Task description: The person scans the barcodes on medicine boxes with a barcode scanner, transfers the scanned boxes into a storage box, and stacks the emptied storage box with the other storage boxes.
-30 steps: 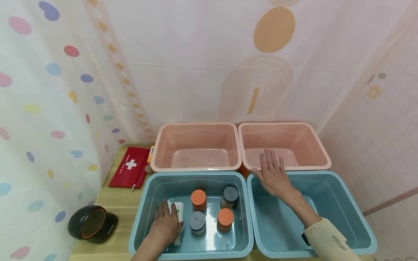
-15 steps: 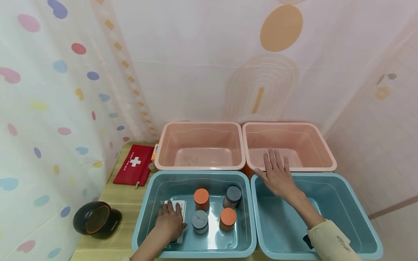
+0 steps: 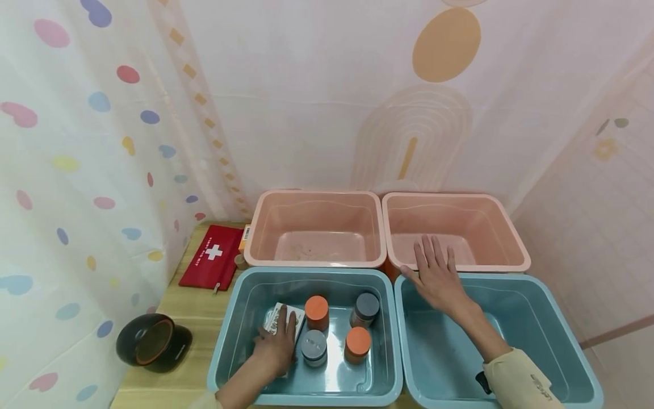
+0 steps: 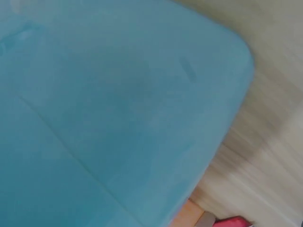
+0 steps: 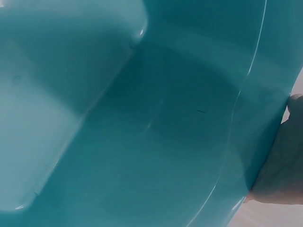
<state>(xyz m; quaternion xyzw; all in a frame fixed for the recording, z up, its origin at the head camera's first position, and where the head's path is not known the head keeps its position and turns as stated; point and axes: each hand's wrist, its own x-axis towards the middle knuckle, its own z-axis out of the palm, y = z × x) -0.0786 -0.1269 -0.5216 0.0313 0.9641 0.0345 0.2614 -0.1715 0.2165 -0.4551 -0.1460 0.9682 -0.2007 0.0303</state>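
In the head view my left hand (image 3: 278, 345) reaches into the left blue bin (image 3: 236, 307) and grips a white box with dark print (image 3: 276, 319), its fingers spread over the top. The box sits at an angle, partly covered by the hand. Just right of it stand two jars with orange lids (image 3: 317, 308) and two with grey lids (image 3: 314, 344). My right hand (image 3: 440, 284), fingers straight and spread, lies palm down over the rims where the right blue bin (image 3: 557, 324) meets the right pink bin (image 3: 503, 238). It holds nothing.
Behind the left blue bin stands another pink bin (image 3: 317, 211). A red first aid pouch (image 3: 212, 258), a small orange box (image 3: 244, 238) and a black bowl-like object (image 3: 153, 342) lie on the wooden table (image 3: 196, 309) at left. Patterned curtains (image 3: 306, 113) hang behind.
My left hand has shifted up and right inside the bin, and the white box has turned at an angle under its fingers. The right hand has stayed flat. The head view has shifted slightly.
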